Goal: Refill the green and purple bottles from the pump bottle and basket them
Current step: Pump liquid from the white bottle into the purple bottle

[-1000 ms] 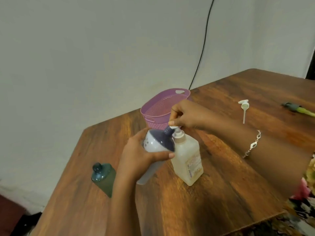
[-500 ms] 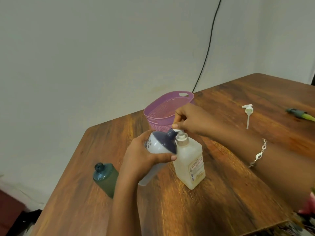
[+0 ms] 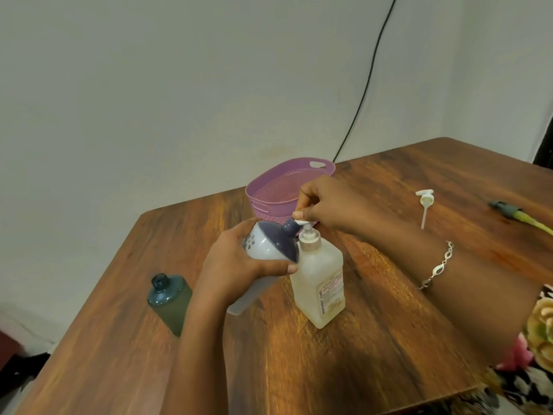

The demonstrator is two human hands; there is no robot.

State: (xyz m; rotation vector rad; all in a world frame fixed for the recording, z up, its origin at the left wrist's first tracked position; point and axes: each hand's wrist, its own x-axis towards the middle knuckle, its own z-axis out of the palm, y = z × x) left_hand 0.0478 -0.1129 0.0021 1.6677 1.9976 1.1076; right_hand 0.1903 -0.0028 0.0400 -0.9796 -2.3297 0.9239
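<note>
Left hand (image 3: 239, 265): wrapped around the purple bottle (image 3: 269, 244), holding it tilted above the desk (image 3: 374, 354), its open neck at the pump spout.
Right hand (image 3: 329, 205): fingers curled, pinching the white pump head on top of the pump bottle (image 3: 320, 283) (a silver bracelet (image 3: 440, 265) sits on that wrist).
Pump bottle: upright on the desk, pale liquid inside, touching the purple bottle's right side.
Green bottle (image 3: 172, 301): standing uncapped, left of the 2 hands.
Basket (image 3: 278, 187): purple, just behind the hands.
Loose pump (image 3: 425, 205): white, lying well to the right.
</note>
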